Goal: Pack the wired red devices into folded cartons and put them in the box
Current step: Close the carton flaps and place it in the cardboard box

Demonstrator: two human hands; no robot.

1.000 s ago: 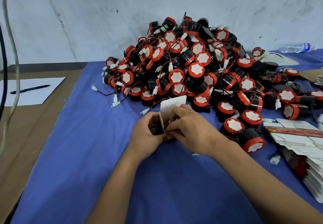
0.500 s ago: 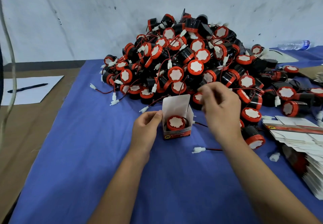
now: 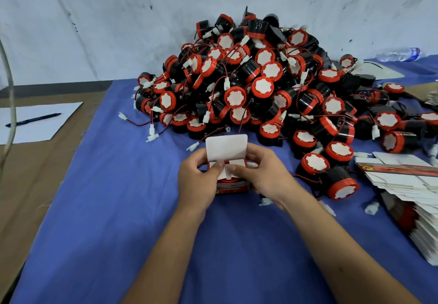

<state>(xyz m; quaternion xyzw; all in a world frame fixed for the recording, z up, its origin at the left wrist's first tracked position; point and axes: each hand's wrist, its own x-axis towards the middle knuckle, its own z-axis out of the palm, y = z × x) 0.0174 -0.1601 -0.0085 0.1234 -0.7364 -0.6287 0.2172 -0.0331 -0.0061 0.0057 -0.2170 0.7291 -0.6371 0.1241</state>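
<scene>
Thumbs of left hand point(image 3: 198, 180) and right hand point(image 3: 263, 173) on carton point(image 3: 231, 186) flaps

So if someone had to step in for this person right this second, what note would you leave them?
Left hand: grips the small carton on the blue cloth, thumb on a side flap.
Right hand: holds the carton's other side, fingers pressing the other side flap down.
The top flap stands open. Whether a device sits inside cannot be seen.
Pile of wired red devices lies behind the carton; flat cartons are stacked to the right.
Left: tuck the top flap shut, put the carton in the box (not in view), then go on with the pile.
</scene>
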